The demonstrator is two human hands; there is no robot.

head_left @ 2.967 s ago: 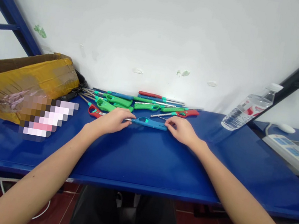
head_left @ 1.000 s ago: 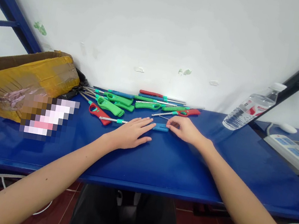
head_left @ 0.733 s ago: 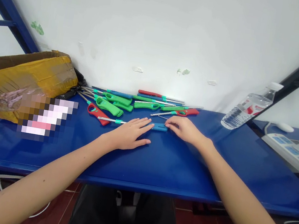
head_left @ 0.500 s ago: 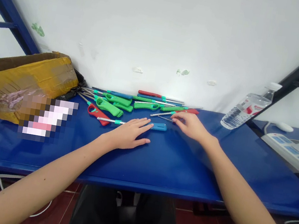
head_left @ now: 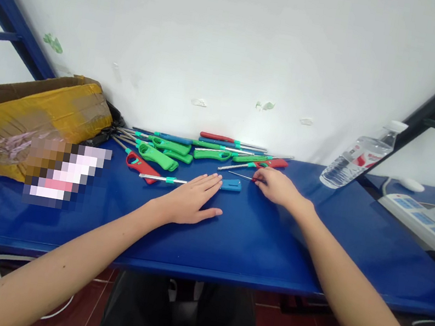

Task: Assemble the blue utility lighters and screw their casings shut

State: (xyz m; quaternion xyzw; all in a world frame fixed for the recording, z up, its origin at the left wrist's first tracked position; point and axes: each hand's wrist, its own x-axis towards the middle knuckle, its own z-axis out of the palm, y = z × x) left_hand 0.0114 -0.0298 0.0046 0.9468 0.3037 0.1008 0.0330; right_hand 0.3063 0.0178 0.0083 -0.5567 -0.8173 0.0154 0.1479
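My left hand (head_left: 193, 199) lies flat, fingers stretched, across the middle of a blue stick lighter (head_left: 231, 185). The lighter's metal tube points left, and its blue handle shows beyond my fingertips. To the right, the fingers of my right hand (head_left: 274, 185) are pinched round a small screwdriver (head_left: 240, 176). Its thin shaft points left, low over the table, and a bit of red handle shows at my fingertips; the rest is hidden. Just behind that hand lies a red stick lighter (head_left: 278, 163) with its tube to the left.
Several green lighters (head_left: 158, 156), with red and blue ones among them, lie in a loose row along the wall. A taped cardboard box (head_left: 85, 107) stands at the left. On the right are a water bottle (head_left: 358, 156) and a power strip (head_left: 420, 219) on the blue table (head_left: 203, 249).
My right hand has shifted slightly down and right with the screwdriver, uncovering more of the red lighter. My left hand stays on the blue lighter, its thumb a little farther out.
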